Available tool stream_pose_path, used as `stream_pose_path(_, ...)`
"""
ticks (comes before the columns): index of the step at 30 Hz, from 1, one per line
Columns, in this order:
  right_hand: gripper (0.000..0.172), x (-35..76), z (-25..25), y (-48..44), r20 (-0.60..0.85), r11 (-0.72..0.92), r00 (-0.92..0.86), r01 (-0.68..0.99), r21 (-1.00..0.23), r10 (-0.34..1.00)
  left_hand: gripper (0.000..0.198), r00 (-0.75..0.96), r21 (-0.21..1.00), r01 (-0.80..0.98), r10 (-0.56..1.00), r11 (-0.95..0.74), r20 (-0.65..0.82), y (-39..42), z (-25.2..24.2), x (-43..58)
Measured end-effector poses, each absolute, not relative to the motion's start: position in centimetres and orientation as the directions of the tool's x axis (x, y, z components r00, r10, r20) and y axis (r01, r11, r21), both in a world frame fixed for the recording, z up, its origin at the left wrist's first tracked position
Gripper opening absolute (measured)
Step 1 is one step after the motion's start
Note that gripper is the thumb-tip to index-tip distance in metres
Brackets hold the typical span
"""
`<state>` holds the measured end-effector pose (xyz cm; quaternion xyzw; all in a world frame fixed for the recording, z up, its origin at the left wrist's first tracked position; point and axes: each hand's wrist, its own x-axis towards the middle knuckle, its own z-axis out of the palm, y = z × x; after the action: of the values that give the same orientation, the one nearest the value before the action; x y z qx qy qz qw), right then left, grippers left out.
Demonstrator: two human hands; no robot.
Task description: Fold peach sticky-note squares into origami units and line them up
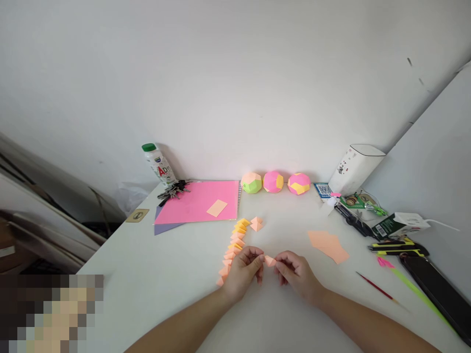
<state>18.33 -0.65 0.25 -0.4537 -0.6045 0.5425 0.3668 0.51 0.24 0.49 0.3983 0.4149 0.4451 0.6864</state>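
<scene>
Between my two hands is a small folded peach paper piece (270,261), pinched at both ends just above the white table (154,289). My left hand (243,272) grips its left tip with thumb and fingers. At the opposite tip, my right hand (299,274) is closed in a similar pinch. A curved row of folded paper pieces (237,241), peach and orange, runs along the table beside my left hand, which hides part of it. Just off the row's far end lies a folded peach unit (256,224). Flat peach paper sheets (328,246) rest to the right.
Three paper balls (273,182) line the wall. Back left are a pink folder (198,201), keys (174,191) and a bottle (160,164). On the right lie a thin red brush (375,286), a yellow-black cutter (399,247), a black case (437,294) and a white-green box (399,224).
</scene>
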Motion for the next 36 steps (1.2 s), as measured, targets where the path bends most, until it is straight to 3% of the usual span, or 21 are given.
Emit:
stream_pose_path(4, 0.024, 18.3, 0.5, -0.6, 0.01, 0.056, -0.237, 0.188, -0.981, 0.971, 0.021, 0.266, 0.969, -0.136, 0.95, 0.204, -0.163, -0.4, 0.7, 0.6)
stream_pose_path(7, 0.025, 18.3, 0.8, -0.3, 0.073, 0.103, -0.144, 0.212, -0.972, 0.987, 0.014, 0.347, 0.994, 0.108, 0.938, -0.033, -0.007, -0.9, 0.9, 0.6)
stream_pose_path(11, 0.027, 18.1, 0.8, 0.4, 0.089, 0.115, -0.112, 0.249, -0.962, 0.99, 0.019, 0.624, 0.793, 0.278, 0.729, -0.542, 0.28, -1.5, 1.1, 0.7)
stream_pose_path(15, 0.026, 18.0, 0.6, 1.3, -0.014, 0.01, -0.083, 0.286, -0.958, 0.996, 0.036, 0.838, 0.532, 0.302, 0.486, -0.791, 0.248, -1.8, 1.1, 0.4)
stream_pose_path(20, 0.024, 18.0, 0.4, 2.5, -0.132, -0.104, -0.06, 0.341, -0.934, 0.989, 0.065, 0.896, 0.483, 0.344, 0.436, -0.805, 0.088, -2.1, 1.7, -0.3)
stream_pose_path(30, 0.01, 14.5, 1.5, 8.2, -0.218, -0.165, -0.105, 0.374, -0.913, 0.97, 0.086, 0.904, 0.47, 0.372, 0.428, -0.8, 0.014, -2.8, 3.5, -0.5)
stream_pose_path(36, 0.01, 13.7, 1.2, 8.9, -0.208, -0.173, -0.044, 0.401, -0.899, 0.977, 0.086, 0.902, 0.479, 0.363, 0.43, -0.799, 0.033, -2.6, 3.0, -0.4)
